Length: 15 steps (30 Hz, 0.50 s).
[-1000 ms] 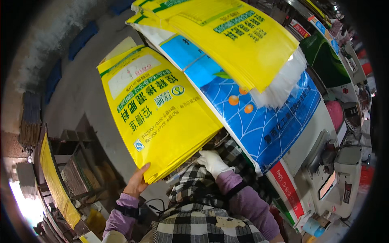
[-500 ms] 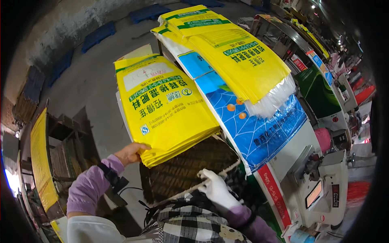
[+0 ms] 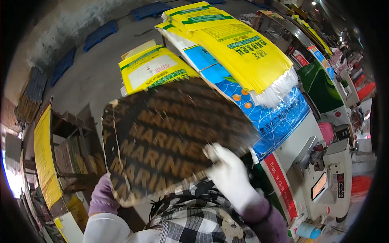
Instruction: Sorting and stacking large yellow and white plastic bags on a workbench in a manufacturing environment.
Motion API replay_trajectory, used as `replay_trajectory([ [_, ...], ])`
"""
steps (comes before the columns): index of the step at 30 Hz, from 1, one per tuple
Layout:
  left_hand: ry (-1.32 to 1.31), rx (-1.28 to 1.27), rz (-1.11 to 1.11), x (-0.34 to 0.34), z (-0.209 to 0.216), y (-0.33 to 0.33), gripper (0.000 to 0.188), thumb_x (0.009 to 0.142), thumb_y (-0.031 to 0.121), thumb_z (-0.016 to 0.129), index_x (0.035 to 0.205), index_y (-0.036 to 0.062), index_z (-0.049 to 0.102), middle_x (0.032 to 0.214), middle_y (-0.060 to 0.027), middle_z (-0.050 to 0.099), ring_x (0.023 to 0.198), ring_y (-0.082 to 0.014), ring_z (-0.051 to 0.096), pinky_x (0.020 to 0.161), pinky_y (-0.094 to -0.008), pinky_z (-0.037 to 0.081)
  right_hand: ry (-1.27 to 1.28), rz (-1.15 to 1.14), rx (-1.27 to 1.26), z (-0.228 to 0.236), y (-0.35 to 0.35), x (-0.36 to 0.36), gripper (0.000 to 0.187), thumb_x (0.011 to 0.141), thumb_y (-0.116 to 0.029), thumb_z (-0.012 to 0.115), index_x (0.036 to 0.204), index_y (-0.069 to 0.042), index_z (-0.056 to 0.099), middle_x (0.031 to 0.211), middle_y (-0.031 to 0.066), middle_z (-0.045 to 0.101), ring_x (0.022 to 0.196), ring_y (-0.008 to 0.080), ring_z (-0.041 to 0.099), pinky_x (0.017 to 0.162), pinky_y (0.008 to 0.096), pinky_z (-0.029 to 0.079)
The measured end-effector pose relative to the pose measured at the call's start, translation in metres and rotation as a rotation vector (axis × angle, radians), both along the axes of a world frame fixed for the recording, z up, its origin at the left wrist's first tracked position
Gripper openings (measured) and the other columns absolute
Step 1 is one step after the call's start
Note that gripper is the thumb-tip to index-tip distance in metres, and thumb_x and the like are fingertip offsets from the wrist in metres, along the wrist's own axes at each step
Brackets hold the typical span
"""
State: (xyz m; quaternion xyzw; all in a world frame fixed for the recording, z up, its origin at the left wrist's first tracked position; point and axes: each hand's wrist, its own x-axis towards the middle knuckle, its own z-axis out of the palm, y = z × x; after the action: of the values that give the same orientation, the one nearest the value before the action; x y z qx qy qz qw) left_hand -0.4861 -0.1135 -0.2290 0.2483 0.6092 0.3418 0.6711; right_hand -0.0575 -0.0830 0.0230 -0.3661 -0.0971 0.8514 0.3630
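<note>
A dark brown board with rows of lighter printed lettering is raised and tilted in front of me. My right hand, in a white glove, grips its near right edge, the fingers slightly blurred. My left forearm, in a purple sleeve, reaches up behind the board's left corner, which hides the hand. Beyond the board lies a stack of yellow printed sacks, its near part covered. A second stack of yellow sacks rests to the right on blue printed sacks.
At the right stands a pale machine with a small lit screen. A rack with a yellow panel is on the left. Blue flat pieces lie on the floor along the far wall, and a blue-capped container sits at the lower right.
The board has come up from under the near end of the left sack stack, with my right hand gripping it. My bare left hand has left the sacks' corner and passed behind the board.
</note>
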Motion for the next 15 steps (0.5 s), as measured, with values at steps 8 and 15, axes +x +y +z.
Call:
replay_trajectory([
  [8,-0.279,-0.183,0.599,0.082,-0.056,-0.036,0.024,0.098,0.023,0.050,0.116,0.0089,0.059,0.097,-0.0056,0.066,0.088,-0.0229,0.065,0.081,-0.0431,0.055,0.008,-0.074,-0.179,-0.245,0.071,-0.030,0.028,0.091,-0.040,0.066,0.105,-0.015,0.063,0.097,-0.0006,0.066,0.089,0.0188,0.060,0.093,0.0380,0.041],
  [15,0.239,0.117,0.764,0.100,-0.014,0.013,0.065,0.079,-0.005,0.044,0.142,0.0088,0.041,0.109,-0.0086,0.057,0.096,-0.0208,0.056,0.082,-0.0339,0.047,-0.074,0.340,-0.110,-0.252,0.058,0.044,0.047,0.096,-0.038,0.059,0.126,-0.002,0.055,0.094,0.0064,0.067,0.093,0.0254,0.065,0.085,0.0343,0.051],
])
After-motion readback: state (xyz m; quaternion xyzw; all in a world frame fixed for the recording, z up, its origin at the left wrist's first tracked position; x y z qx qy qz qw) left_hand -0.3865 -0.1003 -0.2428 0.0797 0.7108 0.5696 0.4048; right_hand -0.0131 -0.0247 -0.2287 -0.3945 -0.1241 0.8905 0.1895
